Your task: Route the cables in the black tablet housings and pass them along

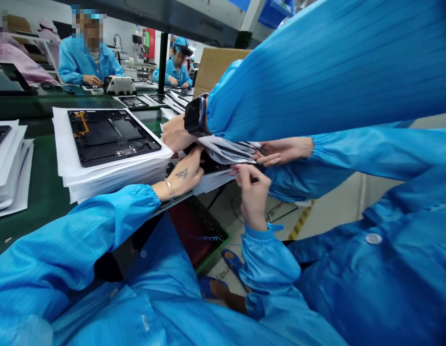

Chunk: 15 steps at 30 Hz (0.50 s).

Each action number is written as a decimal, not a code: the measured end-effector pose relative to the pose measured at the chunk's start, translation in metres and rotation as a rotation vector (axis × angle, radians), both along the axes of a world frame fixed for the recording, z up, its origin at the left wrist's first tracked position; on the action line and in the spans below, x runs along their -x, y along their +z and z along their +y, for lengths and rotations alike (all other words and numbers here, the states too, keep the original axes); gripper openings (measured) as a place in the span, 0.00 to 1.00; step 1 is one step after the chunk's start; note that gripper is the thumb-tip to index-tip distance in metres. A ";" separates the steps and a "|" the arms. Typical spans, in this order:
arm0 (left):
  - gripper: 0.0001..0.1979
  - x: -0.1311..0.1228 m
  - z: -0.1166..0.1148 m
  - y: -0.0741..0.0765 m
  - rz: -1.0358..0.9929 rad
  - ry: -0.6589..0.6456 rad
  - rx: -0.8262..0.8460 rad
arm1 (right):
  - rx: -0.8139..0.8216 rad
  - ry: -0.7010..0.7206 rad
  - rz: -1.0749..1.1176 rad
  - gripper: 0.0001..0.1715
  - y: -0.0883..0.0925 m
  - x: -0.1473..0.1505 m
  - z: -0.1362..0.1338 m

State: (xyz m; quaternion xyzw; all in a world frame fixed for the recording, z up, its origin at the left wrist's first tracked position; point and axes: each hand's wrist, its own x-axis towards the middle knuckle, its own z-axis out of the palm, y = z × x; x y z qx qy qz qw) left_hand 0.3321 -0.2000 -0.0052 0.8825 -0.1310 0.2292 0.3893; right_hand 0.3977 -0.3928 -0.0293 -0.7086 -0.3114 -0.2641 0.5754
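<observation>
My left hand [183, 175], with a bracelet at the wrist, has its fingers curled at a dark panel [211, 165] among paper sheets; the fingertips are partly hidden. To the right, my right hand [254, 192] is closed in a pinch at the edge of the same stack, and what lies between its fingertips is too small to tell. Layered sheets [224, 150] lie above the panel. A co-worker's hand with a watch [179, 133] reaches over my left hand, and another hand [287, 150] holds the sheets' right end.
Left of my hands, a black tablet-like housing [114, 137] tops a tall paper stack [114, 180]. Another stack [10, 178] is at the far left. A co-worker's large sleeve [316, 72] crosses the upper right. A cardboard box [219, 67] and seated people [88, 57] are beyond.
</observation>
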 end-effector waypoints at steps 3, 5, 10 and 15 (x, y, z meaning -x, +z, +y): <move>0.32 0.000 0.001 0.003 -0.008 0.003 -0.008 | 0.233 -0.002 -0.089 0.14 -0.006 0.000 0.004; 0.32 -0.001 0.002 0.003 -0.012 -0.002 -0.020 | 0.262 -0.035 -0.113 0.14 -0.006 -0.003 0.009; 0.33 -0.004 0.003 -0.001 -0.026 -0.023 -0.076 | 0.381 -0.053 -0.177 0.14 -0.001 -0.009 0.026; 0.35 0.000 0.009 -0.009 -0.070 -0.042 -0.171 | 0.422 -0.064 -0.210 0.14 0.011 -0.015 0.038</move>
